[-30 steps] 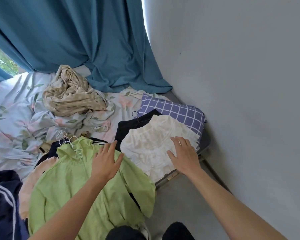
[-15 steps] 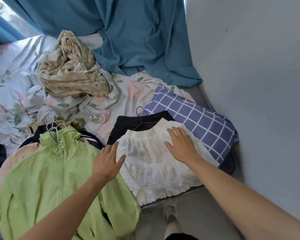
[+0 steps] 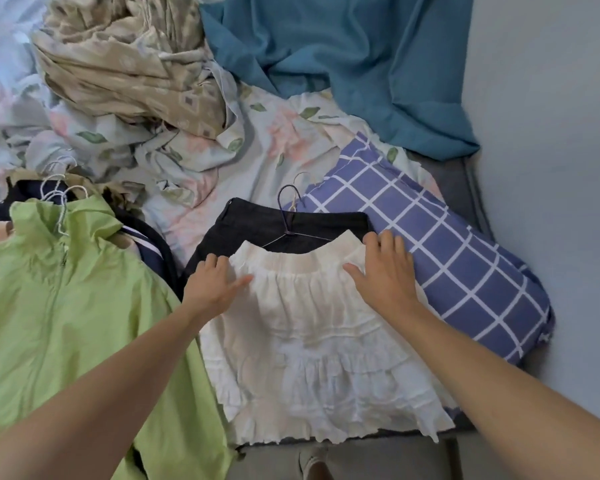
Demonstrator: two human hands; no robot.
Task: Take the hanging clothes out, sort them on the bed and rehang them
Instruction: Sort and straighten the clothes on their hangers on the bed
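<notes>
Where skirt [image 3: 312, 344] overlaps, black garment [image 3: 257, 226] hidden.

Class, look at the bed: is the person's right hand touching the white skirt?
Touching. The head view shows the right hand lying flat, fingers straight, on the waistband of the white skirt, with no gap visible.

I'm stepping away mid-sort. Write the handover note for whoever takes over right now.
Left hand: open, flat on the white skirt's left waist edge.
Right hand: open, flat on its right waist.
Skirt lies on the bed over a black garment with a hanger, beside the checked pillow. Green jacket tops a hangered pile to the left.
Done: clothes out, laid in two piles.
Left: finish sorting, rehang everything.
</notes>
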